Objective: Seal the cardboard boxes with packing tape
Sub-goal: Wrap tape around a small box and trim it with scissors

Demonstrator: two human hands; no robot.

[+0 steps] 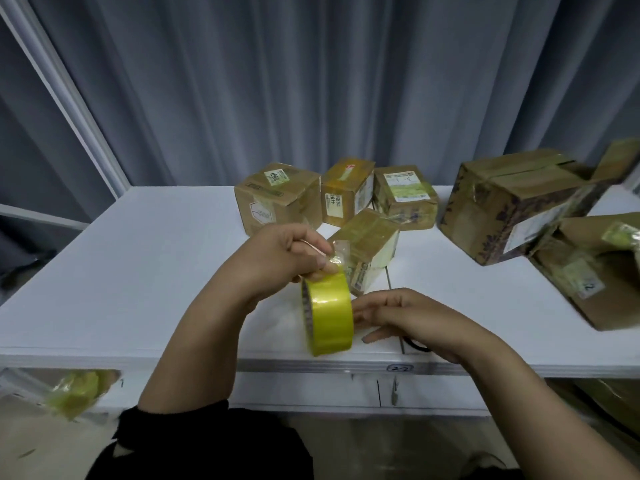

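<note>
The round roll of shiny yellow packing tape (329, 313) is up on its edge over the white table's (138, 271) near side, at 6 o'clock. Its hole runs from 9 to 3 o'clock, so the wide band faces us. The left hand (291, 252) pinches the loose end (337, 252) at the roll's 12 o'clock, likely to pull a strip. The right hand (401, 315) steadies it at 3 o'clock; its fingertips hide, so I cannot tell its grip. A small brown cardboard box (372, 244) waits at 12 o'clock.

packing stn | taped boxes (346, 199) | white table (138, 271) | grey curtain (242, 81)
</note>
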